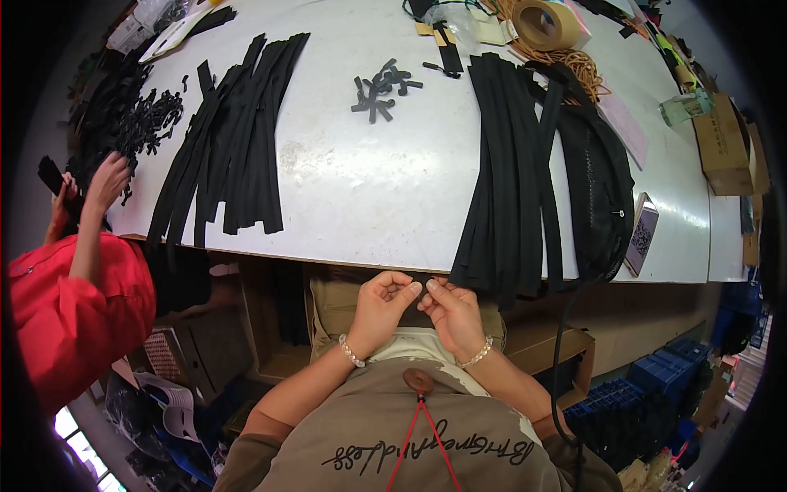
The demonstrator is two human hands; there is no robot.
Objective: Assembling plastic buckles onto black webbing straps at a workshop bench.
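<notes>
At the table's near edge my left hand (pixel 382 309) and my right hand (pixel 451 312) are held close together. Thumb and fingers of both are closed in a pinch on a small black piece (pixel 424 281), mostly hidden by the fingertips, so its kind does not show. Just beyond my right hand, a bundle of long flat black strips (pixel 508 164) hangs slightly over the edge. Farther off, in the middle of the table, lies a small pile of short black pull-like pieces (pixel 383 88).
More black strips (pixel 234 139) lie to the left on the white table (pixel 369 205). A co-worker in red (pixel 90 303) handles black pieces at far left. To the right are a black bag-like piece (pixel 597 180), a phone (pixel 642 234), a tape roll (pixel 545 25) and a cardboard box (pixel 721 148).
</notes>
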